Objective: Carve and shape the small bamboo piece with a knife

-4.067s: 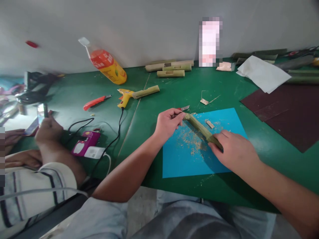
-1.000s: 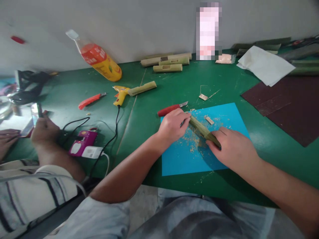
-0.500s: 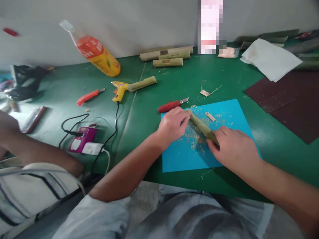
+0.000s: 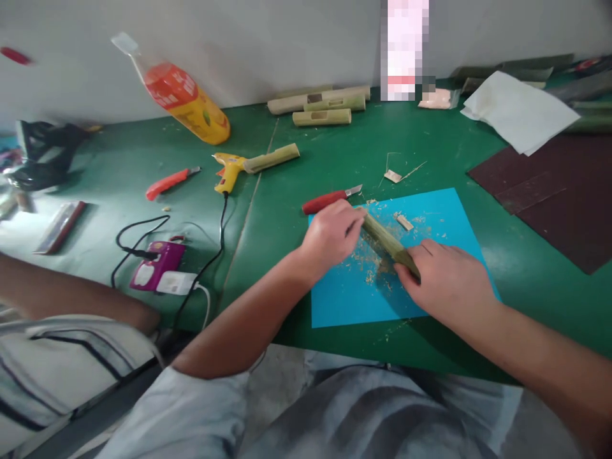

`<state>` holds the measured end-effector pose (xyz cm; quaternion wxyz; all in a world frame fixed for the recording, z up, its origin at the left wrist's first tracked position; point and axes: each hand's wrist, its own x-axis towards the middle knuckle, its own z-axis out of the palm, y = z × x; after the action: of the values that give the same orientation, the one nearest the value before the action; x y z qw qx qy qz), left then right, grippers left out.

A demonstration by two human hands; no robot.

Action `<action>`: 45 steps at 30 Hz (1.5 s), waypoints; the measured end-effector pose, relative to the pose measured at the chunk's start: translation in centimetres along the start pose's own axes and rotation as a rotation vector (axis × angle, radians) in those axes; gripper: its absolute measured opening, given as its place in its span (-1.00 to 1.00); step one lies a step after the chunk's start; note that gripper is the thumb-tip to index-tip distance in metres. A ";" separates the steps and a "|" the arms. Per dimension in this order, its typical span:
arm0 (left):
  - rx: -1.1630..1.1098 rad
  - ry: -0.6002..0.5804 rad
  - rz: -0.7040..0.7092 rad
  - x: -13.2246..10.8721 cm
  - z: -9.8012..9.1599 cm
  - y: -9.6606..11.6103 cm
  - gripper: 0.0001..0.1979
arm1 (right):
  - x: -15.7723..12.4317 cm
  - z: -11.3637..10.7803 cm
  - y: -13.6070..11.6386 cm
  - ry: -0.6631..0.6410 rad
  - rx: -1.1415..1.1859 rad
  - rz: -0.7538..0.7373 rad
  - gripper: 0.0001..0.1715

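Observation:
A green bamboo tube (image 4: 384, 234) slants over a blue sheet (image 4: 335, 303) strewn with pale shavings. My right hand (image 4: 444, 271) is wrapped round its near end. At the far end, the fingers of my left hand (image 4: 335, 233) are closed on the tube; a dark spot shows between them that I cannot make out. Just beyond my left hand lies a red-handled craft knife (image 4: 329, 201), blade pointing right. On the sheet, a small bamboo chip (image 4: 404, 221) rests beside the tube.
Left on the green table (image 4: 268, 236) are a yellow glue gun (image 4: 230, 172), an orange cutter (image 4: 169, 183), a purple power adapter (image 4: 157, 266) and a juice bottle (image 4: 191, 105). Cut bamboo tubes (image 4: 322, 117) line the wall. A co-worker's arm (image 4: 71, 293) rests at left. Brown board (image 4: 549, 197) lies right.
Both hands keep their hold on the bamboo tube, almost unmoved. The co-worker's forearm at left has lowered. The view has shifted very slightly.

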<state>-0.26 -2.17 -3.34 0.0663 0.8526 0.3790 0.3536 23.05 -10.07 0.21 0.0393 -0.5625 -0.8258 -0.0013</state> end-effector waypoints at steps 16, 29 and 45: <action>-0.098 -0.030 -0.035 0.2 -0.2 0.1 -0.80 | 0.0 0.1 -0.1 0.017 0.015 -0.007 -0.70; -0.058 -0.002 0.022 0.0 -0.1 -0.1 -0.82 | 0.0 0.0 -0.5 0.026 -0.011 -0.033 -0.72; -0.135 0.125 -0.223 0.5 -1.2 -2.7 -0.89 | -0.1 -0.4 1.8 0.167 -0.077 -0.116 -0.78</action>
<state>-2.42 -0.09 -3.15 0.1387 0.7750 0.4503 0.4212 24.79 -9.47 0.52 0.0862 -0.5126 -0.8503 -0.0822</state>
